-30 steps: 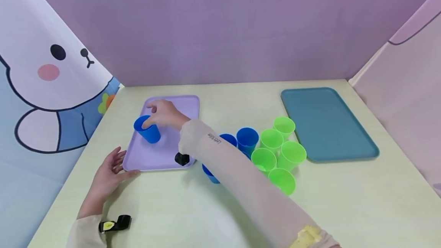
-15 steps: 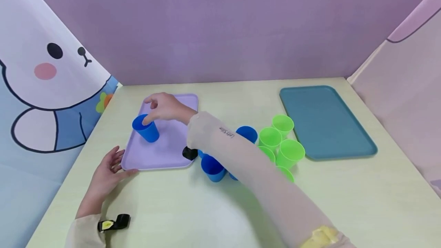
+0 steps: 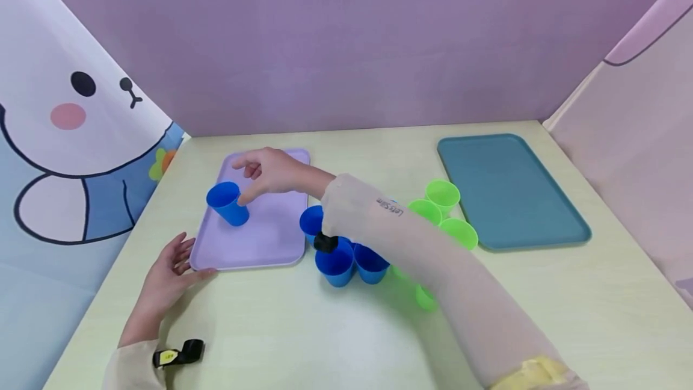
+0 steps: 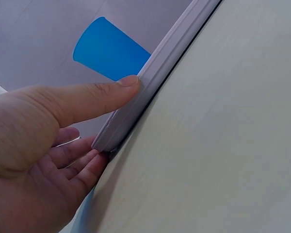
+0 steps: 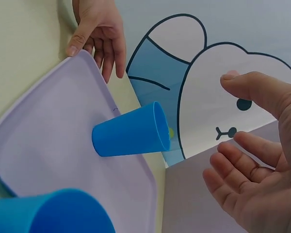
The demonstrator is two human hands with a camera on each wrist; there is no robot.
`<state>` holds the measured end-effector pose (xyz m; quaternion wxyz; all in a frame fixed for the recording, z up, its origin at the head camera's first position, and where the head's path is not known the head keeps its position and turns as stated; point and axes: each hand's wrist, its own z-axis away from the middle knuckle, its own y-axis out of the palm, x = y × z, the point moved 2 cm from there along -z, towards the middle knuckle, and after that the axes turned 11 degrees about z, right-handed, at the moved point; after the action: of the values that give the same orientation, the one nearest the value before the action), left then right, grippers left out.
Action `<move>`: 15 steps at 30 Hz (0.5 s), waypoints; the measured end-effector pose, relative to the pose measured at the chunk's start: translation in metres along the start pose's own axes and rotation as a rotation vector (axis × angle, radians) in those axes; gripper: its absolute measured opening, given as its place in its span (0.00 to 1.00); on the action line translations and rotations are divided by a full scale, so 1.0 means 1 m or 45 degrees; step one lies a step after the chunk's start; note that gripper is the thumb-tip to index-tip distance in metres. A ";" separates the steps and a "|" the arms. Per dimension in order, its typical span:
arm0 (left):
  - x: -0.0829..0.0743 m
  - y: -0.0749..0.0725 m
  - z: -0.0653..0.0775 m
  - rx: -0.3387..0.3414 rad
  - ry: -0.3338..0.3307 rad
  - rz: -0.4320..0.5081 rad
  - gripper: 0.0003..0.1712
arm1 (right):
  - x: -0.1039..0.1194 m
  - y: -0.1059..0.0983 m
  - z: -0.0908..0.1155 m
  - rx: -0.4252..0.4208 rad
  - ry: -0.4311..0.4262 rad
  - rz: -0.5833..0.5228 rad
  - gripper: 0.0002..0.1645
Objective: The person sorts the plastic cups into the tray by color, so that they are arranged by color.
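A blue cup (image 3: 228,203) stands upright on the left part of a purple tray (image 3: 260,239). Just right of and above this cup, my right hand (image 3: 271,171) hovers over the tray with thumb and fingers spread and nothing in its grasp; the right wrist view shows a gap between that hand (image 5: 257,160) and the cup (image 5: 131,131). My left hand (image 3: 168,269) is at the tray's near-left corner. In the left wrist view its thumb (image 4: 102,99) touches the tray rim, while the loosely extended fingers reach round the corner.
Several blue cups (image 3: 335,263) stand in a cluster right of the purple tray, partly behind my right sleeve. Several green cups (image 3: 443,194) are beside them, some hidden by the forearm. A teal tray (image 3: 514,191) lies at the right. A purple backdrop (image 3: 368,41) closes off the far side.
My right hand has let go of the blue cup and drawn up and to the right of it. The cup stays on the purple tray. My left hand stays at the tray corner.
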<state>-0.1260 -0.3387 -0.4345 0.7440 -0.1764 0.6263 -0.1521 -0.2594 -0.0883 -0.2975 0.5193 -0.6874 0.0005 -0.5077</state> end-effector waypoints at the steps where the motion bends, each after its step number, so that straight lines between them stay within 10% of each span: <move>1: 0.000 0.000 0.000 -0.002 0.000 -0.003 0.64 | -0.001 -0.002 0.003 0.005 -0.013 -0.001 0.42; 15: 0.001 0.001 -0.001 -0.014 0.019 -0.003 0.64 | -0.033 -0.020 0.034 0.168 -0.104 -0.075 0.37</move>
<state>-0.1267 -0.3380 -0.4360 0.7380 -0.1802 0.6326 -0.1509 -0.2625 -0.0375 -0.3042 0.5479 -0.6717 -0.0742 -0.4931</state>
